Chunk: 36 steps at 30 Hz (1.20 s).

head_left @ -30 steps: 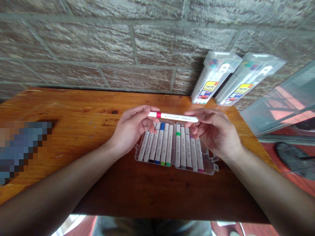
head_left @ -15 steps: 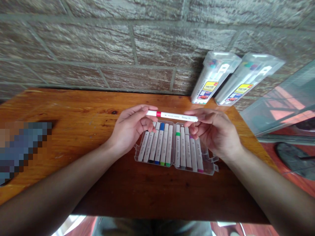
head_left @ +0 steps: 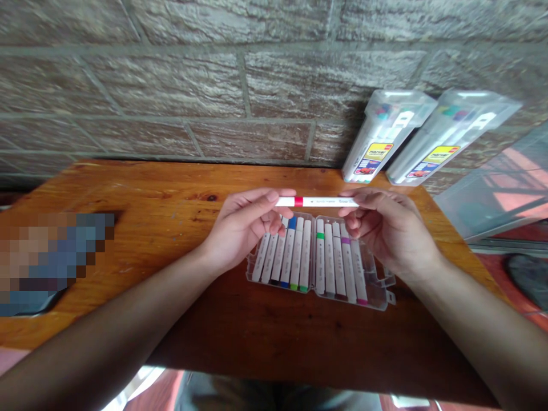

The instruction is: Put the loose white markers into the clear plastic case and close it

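Note:
A white marker (head_left: 325,201) with a red band is held level between my two hands, above the table. My left hand (head_left: 246,222) pinches its left end, near the red band. At the other end, the fingertips of my right hand (head_left: 383,225) close on the barrel. Below the hands lies an opened clear plastic case (head_left: 312,288) with white markers in both halves. Several markers (head_left: 286,257) fill the left half, one with a blue band. In the right half, markers (head_left: 336,262) show green and purple bands; my right hand partly hides that side.
Two clear marker boxes (head_left: 370,142) with yellow labels stand at the back right against the stone-block wall (head_left: 274,85). A pixelated flat object (head_left: 55,262) lies on the wooden table (head_left: 171,211) at the left. A glass panel (head_left: 492,188) is beyond the right edge.
The whole view has shifted, so the table, case and hands appear further right. My right fingers cover more of the marker's end. Both hands still hold it.

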Each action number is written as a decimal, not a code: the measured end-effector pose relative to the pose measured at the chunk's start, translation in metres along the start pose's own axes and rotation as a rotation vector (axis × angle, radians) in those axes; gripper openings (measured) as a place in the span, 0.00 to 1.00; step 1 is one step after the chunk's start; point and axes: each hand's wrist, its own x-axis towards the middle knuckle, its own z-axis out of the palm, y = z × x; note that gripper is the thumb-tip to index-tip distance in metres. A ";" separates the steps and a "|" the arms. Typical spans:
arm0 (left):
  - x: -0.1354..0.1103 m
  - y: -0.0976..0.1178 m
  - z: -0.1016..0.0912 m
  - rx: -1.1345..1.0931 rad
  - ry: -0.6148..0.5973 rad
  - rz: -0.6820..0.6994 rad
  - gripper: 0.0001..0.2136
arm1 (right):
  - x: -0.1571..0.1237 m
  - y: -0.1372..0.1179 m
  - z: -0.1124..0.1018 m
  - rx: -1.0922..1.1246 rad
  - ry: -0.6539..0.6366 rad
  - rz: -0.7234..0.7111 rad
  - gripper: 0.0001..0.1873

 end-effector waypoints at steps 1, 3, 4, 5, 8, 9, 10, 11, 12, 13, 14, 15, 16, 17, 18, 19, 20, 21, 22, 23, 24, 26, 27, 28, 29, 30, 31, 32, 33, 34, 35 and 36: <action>-0.001 0.000 0.000 -0.012 -0.023 -0.011 0.13 | 0.001 0.000 -0.001 -0.001 0.007 0.004 0.07; -0.002 0.000 0.000 -0.030 -0.072 -0.024 0.14 | 0.002 0.001 -0.002 0.000 0.017 0.012 0.06; -0.003 0.000 -0.001 -0.034 -0.099 -0.026 0.14 | 0.003 0.001 -0.003 0.003 0.024 0.017 0.06; -0.003 0.000 -0.001 -0.036 -0.125 -0.026 0.14 | 0.003 0.002 -0.004 0.008 0.030 0.024 0.06; -0.005 0.001 -0.003 -0.033 -0.195 -0.025 0.13 | 0.005 0.002 -0.005 0.021 0.041 0.045 0.05; -0.006 0.001 -0.004 -0.030 -0.213 -0.025 0.13 | 0.005 0.003 -0.005 0.023 0.041 0.049 0.05; -0.006 0.001 -0.004 -0.028 -0.227 -0.025 0.13 | 0.005 0.003 -0.006 0.023 0.039 0.052 0.04; -0.006 0.000 -0.005 -0.025 -0.237 -0.023 0.13 | 0.005 0.003 -0.006 0.022 0.038 0.056 0.04; -0.006 0.000 -0.005 -0.022 -0.242 -0.021 0.13 | 0.006 0.003 -0.006 0.020 0.038 0.061 0.04; -0.005 0.000 -0.005 -0.018 -0.244 -0.018 0.13 | 0.006 0.004 -0.005 0.018 0.038 0.065 0.04; -0.005 0.000 -0.005 -0.012 -0.243 -0.014 0.13 | 0.006 0.004 -0.005 0.015 0.039 0.067 0.04; -0.005 -0.001 -0.005 -0.004 -0.242 -0.009 0.13 | 0.006 0.004 -0.005 0.013 0.040 0.069 0.04; -0.005 -0.001 -0.004 0.006 -0.242 -0.003 0.14 | 0.006 0.004 -0.005 0.012 0.041 0.070 0.04; -0.004 -0.001 -0.004 0.017 -0.240 0.006 0.14 | 0.006 0.004 -0.005 0.011 0.041 0.069 0.03; -0.004 -0.001 -0.003 0.031 -0.234 0.013 0.14 | 0.006 0.004 -0.005 0.010 0.042 0.069 0.03; -0.004 -0.001 -0.003 0.046 -0.222 0.019 0.14 | 0.006 0.004 -0.004 0.009 0.042 0.069 0.02; -0.005 -0.001 -0.002 0.061 -0.206 0.023 0.14 | 0.006 0.004 -0.004 0.010 0.043 0.068 0.02; -0.005 -0.001 -0.002 0.075 -0.187 0.024 0.14 | 0.006 0.004 -0.004 0.011 0.042 0.068 0.02; -0.005 -0.001 -0.002 0.086 -0.169 0.023 0.14 | 0.006 0.004 -0.004 0.015 0.042 0.067 0.02; -0.005 -0.001 -0.001 0.093 -0.152 0.022 0.14 | 0.005 0.004 -0.003 0.017 0.041 0.066 0.02; -0.005 -0.001 -0.001 0.097 -0.141 0.020 0.14 | 0.005 0.004 -0.003 0.020 0.040 0.065 0.01; -0.005 -0.001 0.000 0.094 -0.128 0.016 0.14 | 0.005 0.004 -0.003 0.022 0.035 0.061 0.01; -0.005 -0.001 0.000 0.089 -0.126 0.012 0.14 | 0.005 0.004 -0.003 0.021 0.033 0.059 0.01; -0.005 0.000 0.000 0.082 -0.127 0.009 0.14 | 0.005 0.005 -0.003 0.020 0.030 0.057 0.01; -0.005 0.000 0.000 0.073 -0.133 0.008 0.14 | 0.005 0.005 -0.003 0.018 0.028 0.054 0.01; -0.005 0.000 0.000 0.063 -0.142 0.008 0.14 | 0.005 0.005 -0.003 0.017 0.027 0.050 0.01; -0.005 0.000 0.000 0.051 -0.152 0.010 0.13 | 0.005 0.004 -0.003 0.015 0.028 0.048 0.01; -0.005 0.000 0.000 0.039 -0.165 0.010 0.13 | 0.005 0.004 -0.003 0.013 0.029 0.046 0.01; -0.005 0.000 0.000 0.026 -0.176 0.007 0.12 | 0.004 0.004 -0.003 0.011 0.029 0.044 0.01; -0.005 0.000 -0.001 0.015 -0.184 -0.001 0.12 | 0.004 0.004 -0.003 0.008 0.027 0.041 0.01; -0.005 0.000 -0.002 0.003 -0.190 -0.014 0.11 | 0.004 0.003 -0.003 0.005 0.022 0.037 0.01; -0.005 0.000 -0.003 -0.006 -0.194 -0.031 0.11 | 0.004 0.003 -0.003 0.001 0.015 0.030 0.01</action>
